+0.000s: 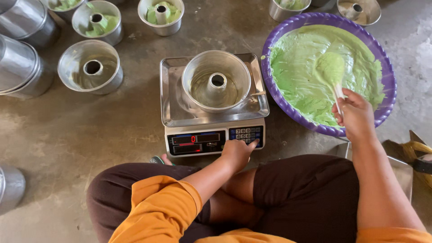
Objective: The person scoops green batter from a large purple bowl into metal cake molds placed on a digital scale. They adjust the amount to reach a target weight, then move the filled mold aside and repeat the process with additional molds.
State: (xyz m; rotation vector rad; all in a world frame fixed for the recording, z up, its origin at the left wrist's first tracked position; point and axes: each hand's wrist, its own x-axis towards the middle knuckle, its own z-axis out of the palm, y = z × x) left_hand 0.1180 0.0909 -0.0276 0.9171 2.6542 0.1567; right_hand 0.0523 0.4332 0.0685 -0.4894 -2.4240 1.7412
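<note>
1. The left hand (237, 152) rests loosely curled at the front of the digital kitchen scale (213, 139), a fingertip touching its keypad (245, 133); it grips nothing.
2. The right hand (355, 114) is closed around the handle of a white spatula (333, 76), whose blade lies in green batter (315, 90) inside a purple basin (382, 54), directly beyond that hand.
3. Just beyond the left hand, one empty metal tube pan (216, 81) stands on the scale's steel tray (173, 108); nothing lies between hand and pan except the scale's display.
4. Further left of the left hand, a second empty tube pan (91, 67) sits on the concrete floor (90, 130), well apart from the scale.
5. Beyond it, three pans holding green batter (96, 20) stand in a row at the far edge; a fourth filled pan (288, 6) and one more empty pan (358, 10) stand beyond the basin.
6. At the far left, stacked metal pans (22, 67) lie on their sides; their number cannot be told.
7. The person sits cross-legged in dark trousers (306, 193) and an orange top (157, 211), the knees just below both hands.
</note>
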